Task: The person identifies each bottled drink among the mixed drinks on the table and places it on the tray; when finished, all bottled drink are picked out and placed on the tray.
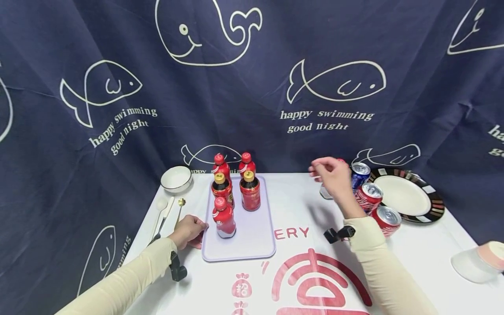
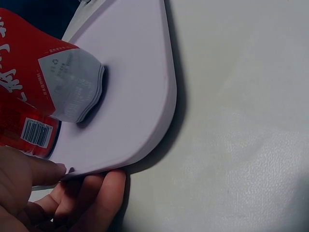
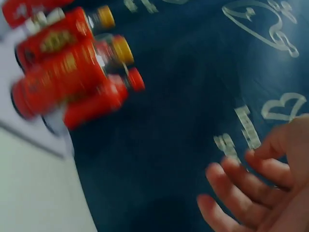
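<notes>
On the table lies a lilac tray [image 1: 252, 238] bearing several red-labelled bottles. My left hand [image 1: 190, 229] pinches its left rim, the thumb [image 2: 48, 171] on top and the other fingers under the edge. Closest to that hand stands a red bottle [image 1: 224, 222] with a red cap. Two dark bottles with gold caps, one of them the right-hand bottle [image 1: 250, 194], stand behind it, and two red-capped bottles are at the back. Over the table to the right, my right hand [image 1: 334, 175] is raised with loosely bent fingers [image 3: 241, 191], holding nothing. It partly hides another red-capped bottle [image 1: 326, 192].
Right of the right hand stand a blue can [image 1: 360, 175] and red cans [image 1: 387, 219], beside a dark-rimmed plate [image 1: 436, 203]. A clear container [image 1: 472, 264] is at far right. At left are a white bowl [image 1: 176, 179], a gold spoon [image 1: 180, 203] and other cutlery.
</notes>
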`<state>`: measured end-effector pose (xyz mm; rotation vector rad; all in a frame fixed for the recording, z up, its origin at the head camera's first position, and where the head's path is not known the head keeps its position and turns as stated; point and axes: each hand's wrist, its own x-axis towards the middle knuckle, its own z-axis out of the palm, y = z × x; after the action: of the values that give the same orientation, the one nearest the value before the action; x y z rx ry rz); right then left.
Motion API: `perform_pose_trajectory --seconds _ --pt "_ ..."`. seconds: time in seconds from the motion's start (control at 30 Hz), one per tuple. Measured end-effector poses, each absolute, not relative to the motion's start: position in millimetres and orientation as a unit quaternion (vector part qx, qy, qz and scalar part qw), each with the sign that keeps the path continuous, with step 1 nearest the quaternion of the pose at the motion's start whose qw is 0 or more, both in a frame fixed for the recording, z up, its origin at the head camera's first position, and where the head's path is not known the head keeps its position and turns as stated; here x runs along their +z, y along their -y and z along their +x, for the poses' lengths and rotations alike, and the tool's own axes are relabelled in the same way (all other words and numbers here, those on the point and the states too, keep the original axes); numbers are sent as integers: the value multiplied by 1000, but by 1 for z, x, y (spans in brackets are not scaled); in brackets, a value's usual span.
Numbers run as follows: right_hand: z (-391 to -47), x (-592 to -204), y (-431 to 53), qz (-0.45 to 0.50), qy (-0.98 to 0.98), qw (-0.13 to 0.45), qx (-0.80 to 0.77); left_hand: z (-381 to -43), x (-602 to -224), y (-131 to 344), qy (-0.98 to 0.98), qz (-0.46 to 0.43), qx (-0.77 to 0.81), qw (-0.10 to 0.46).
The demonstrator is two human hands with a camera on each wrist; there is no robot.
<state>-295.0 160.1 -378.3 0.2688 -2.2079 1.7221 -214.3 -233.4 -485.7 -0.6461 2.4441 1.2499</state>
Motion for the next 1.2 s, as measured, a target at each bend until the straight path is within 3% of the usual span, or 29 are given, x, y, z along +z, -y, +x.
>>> perform_pose_trajectory --seconds 0.17,0.33,0.5,1.07,1.2 --pt "-306 -386 -186 -42 792 341 504 -214 -485 234 -854 -231 438 160" --pt "-312 -407 -198 -98 794 388 459 -212 -486 234 -853 -231 440 161" --pt "-321 -428 -202 -108 806 357 460 -212 -487 233 -852 -231 441 161" --pt "-337 -439 -208 -139 828 122 530 -214 -488 234 -850 -232 443 163" --pt "-337 -441 -208 -116 849 97 506 -214 -487 233 -852 -229 442 161"
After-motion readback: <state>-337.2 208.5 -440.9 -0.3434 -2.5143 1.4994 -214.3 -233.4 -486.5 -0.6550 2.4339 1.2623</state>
